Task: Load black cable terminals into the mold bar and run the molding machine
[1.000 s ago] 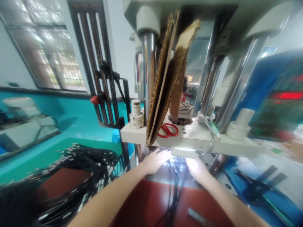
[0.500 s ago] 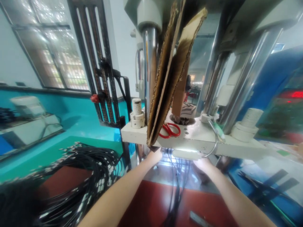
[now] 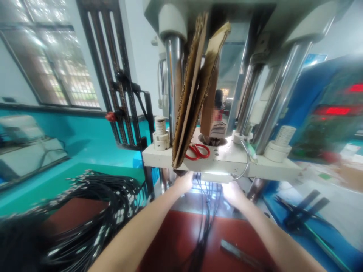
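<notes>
Both hands reach in under the cream-painted plate (image 3: 227,165) of a press. My left hand (image 3: 183,183) is beneath the plate's front edge, left of several thin black cables (image 3: 209,204); its fingers are hidden. On the cables' other side, my right hand (image 3: 231,192) is washed out by the bright light of a lamp (image 3: 211,176), and its fingers cannot be made out. The cables run from the lit space down over a dark red surface (image 3: 176,238). Whether either hand grips a cable is not visible.
Red-handled scissors (image 3: 202,151) and folded cardboard (image 3: 188,109) rest on the plate. A flat metal bar (image 3: 235,251) lies on the red surface. Many bundled black cables (image 3: 113,211) lie at left on a green surface. Dark tools (image 3: 306,211) are at right on blue.
The view has shifted, so the press appears slightly further left and higher. My hands stay under the plate, and a bit more of each shows below its edge.
</notes>
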`<state>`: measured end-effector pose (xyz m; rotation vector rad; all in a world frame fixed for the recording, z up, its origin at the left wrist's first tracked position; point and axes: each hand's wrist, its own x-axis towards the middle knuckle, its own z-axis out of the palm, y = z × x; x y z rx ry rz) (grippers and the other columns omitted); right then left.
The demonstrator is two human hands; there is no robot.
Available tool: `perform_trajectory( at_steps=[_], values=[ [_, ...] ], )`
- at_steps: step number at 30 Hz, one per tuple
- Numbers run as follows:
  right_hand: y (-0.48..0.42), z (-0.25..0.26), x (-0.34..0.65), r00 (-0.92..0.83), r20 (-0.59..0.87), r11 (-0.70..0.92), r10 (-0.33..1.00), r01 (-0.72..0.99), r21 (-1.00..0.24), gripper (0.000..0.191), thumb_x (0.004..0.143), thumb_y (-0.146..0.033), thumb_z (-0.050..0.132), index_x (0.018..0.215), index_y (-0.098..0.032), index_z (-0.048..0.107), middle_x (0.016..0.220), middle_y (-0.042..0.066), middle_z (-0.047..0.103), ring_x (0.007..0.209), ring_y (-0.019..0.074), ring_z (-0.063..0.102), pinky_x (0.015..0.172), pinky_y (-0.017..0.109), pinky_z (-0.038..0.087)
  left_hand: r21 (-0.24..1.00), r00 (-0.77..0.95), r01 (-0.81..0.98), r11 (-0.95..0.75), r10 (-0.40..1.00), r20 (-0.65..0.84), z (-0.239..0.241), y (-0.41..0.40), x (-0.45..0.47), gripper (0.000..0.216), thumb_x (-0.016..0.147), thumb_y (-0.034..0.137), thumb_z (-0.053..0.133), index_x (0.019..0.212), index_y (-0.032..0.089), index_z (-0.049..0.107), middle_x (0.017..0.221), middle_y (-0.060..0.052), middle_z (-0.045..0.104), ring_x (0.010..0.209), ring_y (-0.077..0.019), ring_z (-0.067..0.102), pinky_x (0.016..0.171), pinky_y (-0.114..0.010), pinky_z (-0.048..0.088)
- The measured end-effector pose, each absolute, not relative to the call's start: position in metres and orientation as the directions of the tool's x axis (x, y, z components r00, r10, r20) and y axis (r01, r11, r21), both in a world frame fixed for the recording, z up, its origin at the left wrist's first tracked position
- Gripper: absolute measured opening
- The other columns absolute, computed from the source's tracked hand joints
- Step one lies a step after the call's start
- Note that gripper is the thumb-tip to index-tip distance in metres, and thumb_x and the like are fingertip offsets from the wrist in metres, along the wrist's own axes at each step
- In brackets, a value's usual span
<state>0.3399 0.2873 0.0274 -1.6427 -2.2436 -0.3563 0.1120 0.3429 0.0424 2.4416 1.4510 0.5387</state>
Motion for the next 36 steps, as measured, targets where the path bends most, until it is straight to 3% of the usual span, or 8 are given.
perform_trajectory(
  at_steps=[4,8,14,18,22,31,36],
  values=[
    [0.272,0.023,0.331,-0.385,0.424,0.392,0.820,0.917,0.073,0.043,0.076,-0.003,0.035,0.113,-0.008,0.056,0.111,0.015,0.059,0.106,0.0245,0.050,0.095,0.041,0.035,0.355,0.625,0.643,-0.679,0.733,0.269,0.055,0.320,0.133,0.028,0.083,0.025,0.038,0.103,0.018,0.056,0.109,-0.008,0.057,0.107,-0.0214,0.047,0.097,-0.035,0.032],
    [0.273,0.022,0.330,-0.387,0.420,0.385,0.821,0.918,0.094,0.036,0.075,-0.005,0.037,0.104,-0.008,0.060,0.103,0.015,0.062,0.101,0.0258,0.053,0.091,0.041,0.038,0.361,0.766,0.461,-0.811,0.569,0.299,0.060,0.310,0.147,0.037,0.082,0.041,0.042,0.106,0.019,0.056,0.108,-0.009,0.058,0.105,-0.0247,0.049,0.096,-0.038,0.034],
    [0.277,0.028,0.326,-0.348,0.378,0.342,0.858,0.936,0.084,0.033,0.074,-0.008,0.039,0.097,-0.008,0.063,0.097,0.017,0.064,0.091,0.0267,0.058,0.084,0.040,0.042,0.495,0.717,0.424,-0.758,0.615,0.327,0.051,0.317,0.157,0.047,0.079,0.049,0.046,0.117,0.022,0.052,0.103,-0.007,0.061,0.099,-0.0245,0.053,0.088,-0.035,0.039],
    [0.280,0.035,0.322,-0.331,0.336,0.334,0.882,0.941,0.049,0.032,0.071,-0.008,0.042,0.093,-0.012,0.064,0.093,0.015,0.066,0.089,0.0256,0.059,0.082,0.038,0.043,0.530,0.667,0.432,-0.730,0.654,0.356,0.045,0.317,0.166,0.044,0.082,0.047,0.041,0.118,0.024,0.052,0.110,-0.006,0.059,0.099,-0.0236,0.053,0.087,-0.034,0.040],
    [0.282,0.038,0.323,-0.326,0.295,0.331,0.898,0.943,0.032,0.027,0.068,-0.008,0.043,0.082,-0.012,0.065,0.084,0.015,0.067,0.086,0.0265,0.059,0.079,0.038,0.044,0.554,0.662,0.460,-0.694,0.684,0.307,0.044,0.320,0.170,0.045,0.080,0.047,0.043,0.118,0.025,0.053,0.103,-0.006,0.062,0.099,-0.0246,0.053,0.087,-0.034,0.040],
    [0.283,0.040,0.329,-0.316,0.276,0.335,0.908,0.942,-0.023,0.039,0.069,-0.009,0.046,0.106,-0.012,0.059,0.094,0.013,0.066,0.091,0.0243,0.059,0.086,0.034,0.041,0.528,0.695,0.462,-0.713,0.661,0.283,0.029,0.344,0.173,0.049,0.067,0.055,0.056,0.105,0.024,0.059,0.099,-0.004,0.063,0.106,-0.0255,0.049,0.089,-0.033,0.041],
    [0.295,0.050,0.337,-0.293,0.273,0.316,0.916,0.948,-0.044,0.030,0.068,-0.009,0.053,0.095,-0.015,0.064,0.089,0.009,0.067,0.084,0.0208,0.061,0.081,0.031,0.045,0.463,0.655,0.528,-0.712,0.688,0.311,0.041,0.340,0.161,0.044,0.072,0.052,0.053,0.103,0.021,0.059,0.104,-0.005,0.061,0.107,-0.0250,0.048,0.093,-0.036,0.038]
  ],
)
